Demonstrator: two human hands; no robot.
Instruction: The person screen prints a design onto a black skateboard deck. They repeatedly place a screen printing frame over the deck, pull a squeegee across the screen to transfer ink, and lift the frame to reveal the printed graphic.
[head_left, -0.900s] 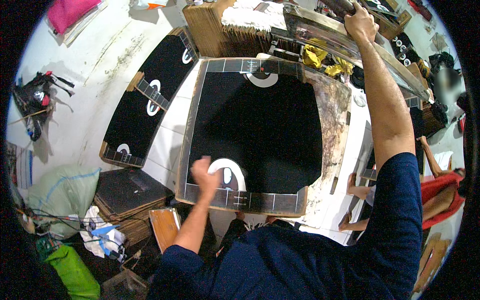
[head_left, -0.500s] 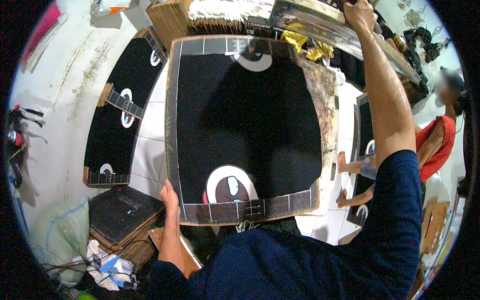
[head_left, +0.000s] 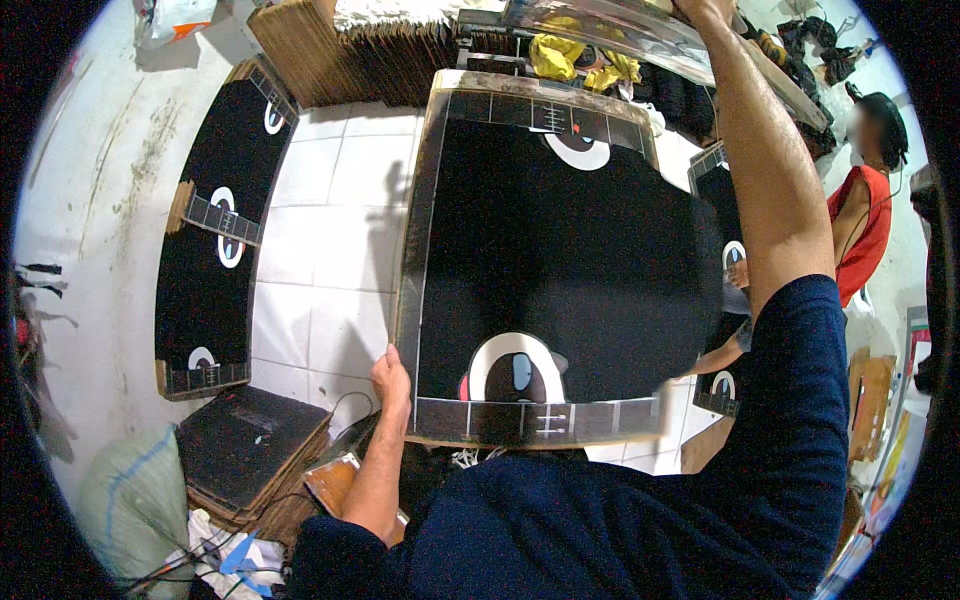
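Note:
A board covered with black fabric lies in front of me, its rim showing along the left side. White-ringed cartoon eyes are on the fabric near its front and back edges, beside dark strips ruled with white lines. Closed on the board's left edge near its front corner is my left hand. At the top right my right hand grips the edge of a tilted, wood-framed flat screen; part of this hand is cut off by the picture's edge.
Similar black panels with eyes lie at left and right. A person in a red top is at the right. Stacked boards stand at the back, yellow cloth beside them. A dark stack and pale sack sit front left.
The board has shifted right in view with my left hand on it, baring white floor tiles at its left. My right hand and the screen appear slightly higher and further left.

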